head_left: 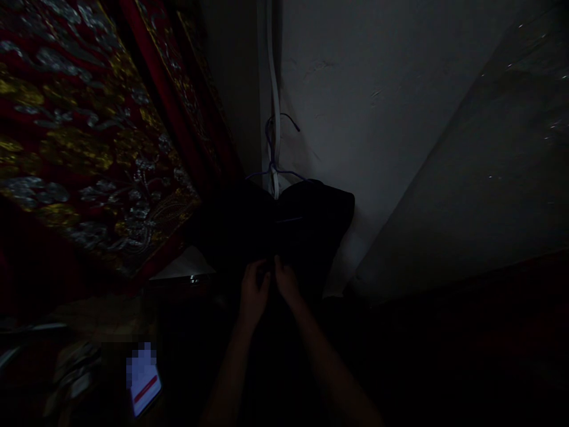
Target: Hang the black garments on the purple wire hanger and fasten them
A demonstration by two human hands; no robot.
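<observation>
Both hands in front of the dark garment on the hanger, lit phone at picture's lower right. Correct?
No: the head view shows the lit phone lower left. Rest stands: left hand and right hand in front of the dark garment on the hanger.

No lettering, number, brand or sign can be read. On the lit phone (152, 396) at lower left, the upper part of the screen is masked by coarse square blocks; beneath them a red bar (146, 389) is displayed, on which any wording is too small and blurred to be deciphered. On the dark garment (315, 204), only a thin pale line (288, 220) is discerned.
</observation>
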